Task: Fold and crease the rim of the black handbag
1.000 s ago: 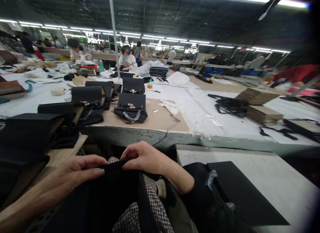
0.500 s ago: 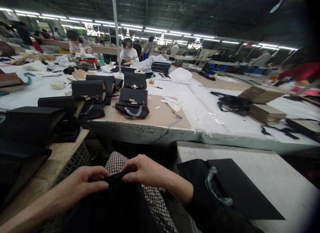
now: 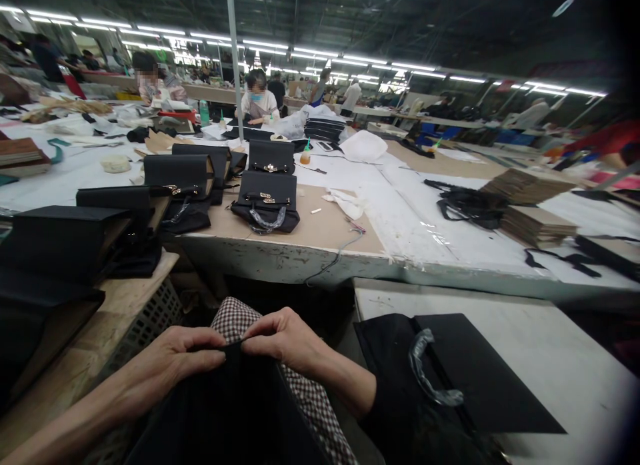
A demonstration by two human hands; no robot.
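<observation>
A black bag piece (image 3: 235, 412) lies across my lap over a checked cloth (image 3: 235, 318), its lower part running out of view. My left hand (image 3: 193, 350) pinches the piece's top edge between thumb and fingers. Close beside it, my right hand (image 3: 277, 335) pinches the same edge, the two thumbs a short gap apart. On the white side table to the right rests a black handbag (image 3: 480, 372), lying flat, with a plastic-wrapped handle (image 3: 430, 372) on it. The inside of the held piece is too dark to make out.
Black handbags (image 3: 267, 195) with gold clasps stand on the long worktable (image 3: 340, 272). More black bags (image 3: 65, 242) line a wooden board at left above a plastic crate (image 3: 155, 318). Brown board stacks (image 3: 535, 225) sit at right. A pole (image 3: 234, 65) rises mid-table; co-workers (image 3: 257, 102) sit beyond.
My hands have drawn a little closer together along the black edge, and the left has shifted slightly right. The view has tilted slightly; the bags around have stayed put.
</observation>
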